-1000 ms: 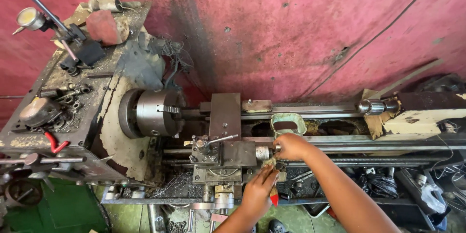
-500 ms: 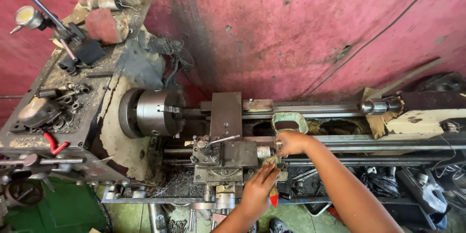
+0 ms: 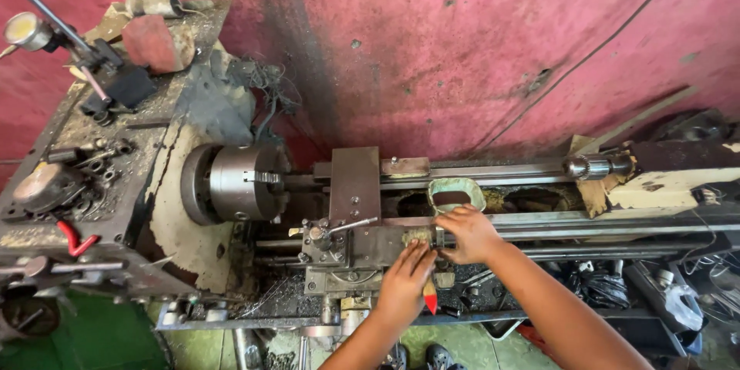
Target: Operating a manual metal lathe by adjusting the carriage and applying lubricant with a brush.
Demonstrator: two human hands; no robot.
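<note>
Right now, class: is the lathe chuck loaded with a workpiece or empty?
Empty, as far as shows: the chuck has bare jaws and nothing sticks out toward the carriage.

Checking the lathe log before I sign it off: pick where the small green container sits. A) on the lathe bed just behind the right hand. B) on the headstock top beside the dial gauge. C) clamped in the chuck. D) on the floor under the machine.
A: the green container rests on the lathe bed directly behind the right hand, well right of the chuck.
</note>
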